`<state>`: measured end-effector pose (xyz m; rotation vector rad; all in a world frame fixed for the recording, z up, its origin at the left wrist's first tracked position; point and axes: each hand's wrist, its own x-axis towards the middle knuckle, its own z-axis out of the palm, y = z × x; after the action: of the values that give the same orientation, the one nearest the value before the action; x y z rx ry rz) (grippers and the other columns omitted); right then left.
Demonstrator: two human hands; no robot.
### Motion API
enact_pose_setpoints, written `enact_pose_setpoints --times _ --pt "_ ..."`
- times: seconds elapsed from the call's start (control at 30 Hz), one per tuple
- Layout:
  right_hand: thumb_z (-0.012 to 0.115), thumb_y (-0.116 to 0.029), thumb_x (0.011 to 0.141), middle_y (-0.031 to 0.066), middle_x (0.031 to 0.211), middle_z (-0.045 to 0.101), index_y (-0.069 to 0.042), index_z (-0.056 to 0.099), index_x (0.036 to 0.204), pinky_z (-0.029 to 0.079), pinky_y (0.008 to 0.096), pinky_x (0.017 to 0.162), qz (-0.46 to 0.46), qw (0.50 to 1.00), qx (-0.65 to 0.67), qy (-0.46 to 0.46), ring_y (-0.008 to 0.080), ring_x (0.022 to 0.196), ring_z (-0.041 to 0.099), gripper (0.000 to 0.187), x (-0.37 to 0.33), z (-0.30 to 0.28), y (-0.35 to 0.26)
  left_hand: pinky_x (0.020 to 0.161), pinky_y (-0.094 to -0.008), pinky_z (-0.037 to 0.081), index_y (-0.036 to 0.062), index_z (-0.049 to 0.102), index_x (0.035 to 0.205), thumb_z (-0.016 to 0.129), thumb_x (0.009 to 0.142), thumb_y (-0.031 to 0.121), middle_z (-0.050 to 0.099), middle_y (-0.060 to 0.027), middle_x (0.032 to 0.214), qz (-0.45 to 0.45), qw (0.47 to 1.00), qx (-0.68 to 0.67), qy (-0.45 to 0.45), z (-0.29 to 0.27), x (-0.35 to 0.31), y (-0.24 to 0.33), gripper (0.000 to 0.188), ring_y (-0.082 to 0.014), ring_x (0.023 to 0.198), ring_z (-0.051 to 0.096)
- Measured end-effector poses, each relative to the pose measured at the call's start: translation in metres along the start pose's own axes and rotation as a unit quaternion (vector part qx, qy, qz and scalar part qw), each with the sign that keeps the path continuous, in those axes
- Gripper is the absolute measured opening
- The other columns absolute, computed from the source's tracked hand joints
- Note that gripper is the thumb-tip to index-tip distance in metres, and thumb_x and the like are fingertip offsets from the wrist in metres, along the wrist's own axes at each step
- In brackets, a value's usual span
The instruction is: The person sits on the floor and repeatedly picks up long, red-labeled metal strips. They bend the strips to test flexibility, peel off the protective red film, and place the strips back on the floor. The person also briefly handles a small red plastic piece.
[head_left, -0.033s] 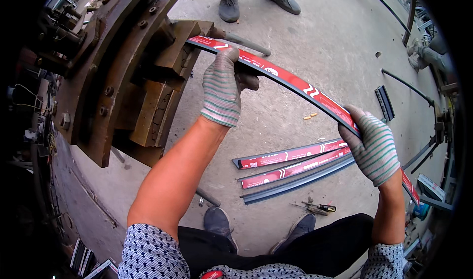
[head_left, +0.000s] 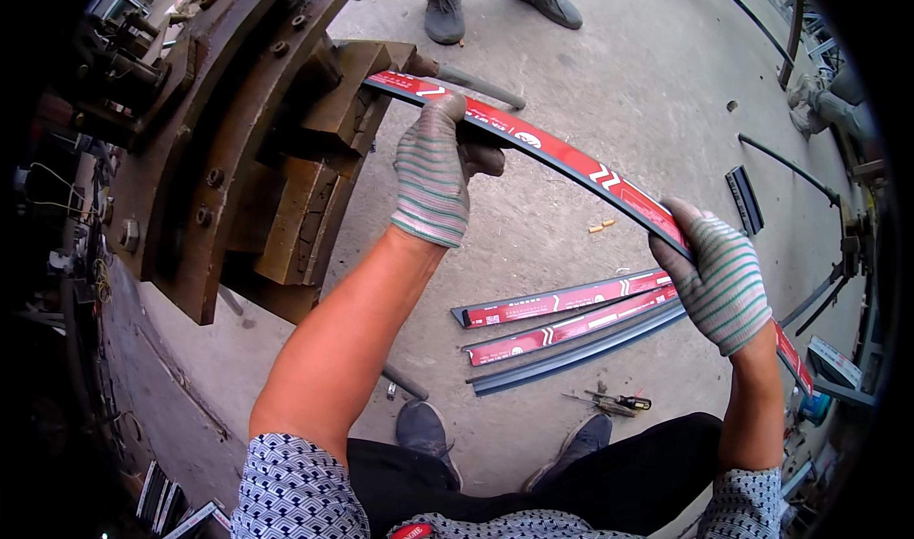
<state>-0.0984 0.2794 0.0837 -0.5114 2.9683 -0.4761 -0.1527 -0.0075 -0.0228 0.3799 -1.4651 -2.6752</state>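
Observation:
My left hand (head_left: 433, 172), in a white glove with green stripes, is closed around a long dark strip (head_left: 566, 163) with a red printed face. The strip slants down from upper left to right, and its upper end is up against the blocks of a brown steel machine (head_left: 290, 225); whether it touches them I cannot tell. Farther along, my right hand (head_left: 719, 277), gloved alike, grips the same strip. A red-faced length reappears beyond the right wrist, seemingly its continuation. Below lie two more red-faced strips (head_left: 571, 339) and a grey-blue strip (head_left: 581, 353) on the floor.
Screwdriver-like hand tools (head_left: 619, 403) lie near my right foot. A grey bar (head_left: 481, 84) juts from the machine. A person's shoes (head_left: 541, 1) stand at the far side. A short dark piece (head_left: 744, 201) and a metal stand (head_left: 850, 234) are at the right.

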Motion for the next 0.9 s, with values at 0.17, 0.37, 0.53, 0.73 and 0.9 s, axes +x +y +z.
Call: enact_pose_setpoints --times 0.17,0.37,0.53,0.73,0.9 --pt "0.071 -0.017 0.096 0.0197 0.094 0.07 0.002 0.066 0.129 0.054 0.0354 0.078 0.006 0.999 -0.038 0.006 0.0316 0.082 0.068 0.038 0.022 0.003 -0.017 0.057 -0.0319 0.058 -0.0003 0.07 0.099 0.053 0.101 0.035 0.07 -0.0112 0.076 0.008 1.0 -0.02 -0.011 0.002 0.002 0.001 0.039 -0.0179 0.058 0.066" --pt "0.075 -0.028 0.095 0.0187 0.088 0.071 0.0 0.071 0.121 0.055 0.0365 0.076 0.05 0.995 0.06 -0.066 0.0303 0.077 0.069 0.038 0.039 0.002 -0.012 0.059 -0.0314 0.059 0.0007 0.07 0.099 0.054 0.101 0.035 0.071 -0.0117 0.078 0.003 1.0 0.019 -0.013 -0.001 0.006 -0.001 0.038 -0.0168 0.061 0.068" --pt "0.074 -0.029 0.097 0.0176 0.089 0.072 -0.002 0.072 0.123 0.055 0.0364 0.077 0.036 0.997 0.05 -0.044 0.0266 0.079 0.07 0.038 0.056 0.009 0.0 0.058 -0.0305 0.06 0.0018 0.068 0.098 0.058 0.101 0.036 0.072 -0.0121 0.08 0.026 1.0 0.006 -0.003 0.0 0.012 -0.003 0.036 -0.0165 0.06 0.069" --pt "0.07 -0.034 0.099 0.0184 0.085 0.072 -0.002 0.071 0.124 0.055 0.0358 0.075 0.03 0.994 0.071 -0.071 0.0278 0.074 0.068 0.04 0.088 0.022 0.012 0.068 -0.0355 0.058 0.0067 0.065 0.105 0.057 0.103 0.056 0.071 -0.0108 0.088 0.009 0.998 0.037 0.046 0.001 0.007 -0.01 0.05 -0.0184 0.064 0.068" --pt "0.069 -0.043 0.099 0.0162 0.076 0.07 -0.004 0.074 0.118 0.054 0.0366 0.07 -0.004 0.998 0.022 -0.055 0.0249 0.065 0.064 0.044 0.108 0.036 -0.01 0.071 -0.0315 0.061 -0.0018 0.061 0.112 0.053 0.104 0.062 0.072 -0.0207 0.097 -0.039 0.985 0.152 -0.074 -0.008 -0.018 -0.014 0.065 -0.0183 0.076 0.072"
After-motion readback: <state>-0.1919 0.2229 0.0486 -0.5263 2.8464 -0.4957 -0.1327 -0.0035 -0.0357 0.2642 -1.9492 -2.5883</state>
